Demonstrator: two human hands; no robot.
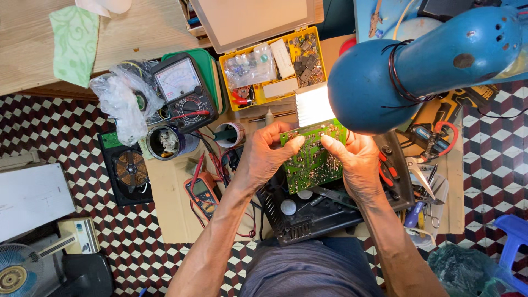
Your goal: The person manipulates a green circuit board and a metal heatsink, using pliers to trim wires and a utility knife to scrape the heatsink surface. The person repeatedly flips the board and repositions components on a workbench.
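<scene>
A green circuit board (313, 159) is held up between both hands, solder side toward me, under a blue desk lamp (379, 71). My left hand (264, 157) grips its left edge with the thumb on the upper corner. My right hand (357, 162) grips the right edge, thumb on the board's face. Below the board lies an open black plastic device casing (300, 217) with round parts inside.
An analog multimeter (184, 91), a small orange digital meter (202, 192) with red leads, a yellow parts box (275, 63), a tin cup (165, 142), a coil unit (131, 169), pliers and cutters (423, 176) at right, a fan (16, 272) bottom left.
</scene>
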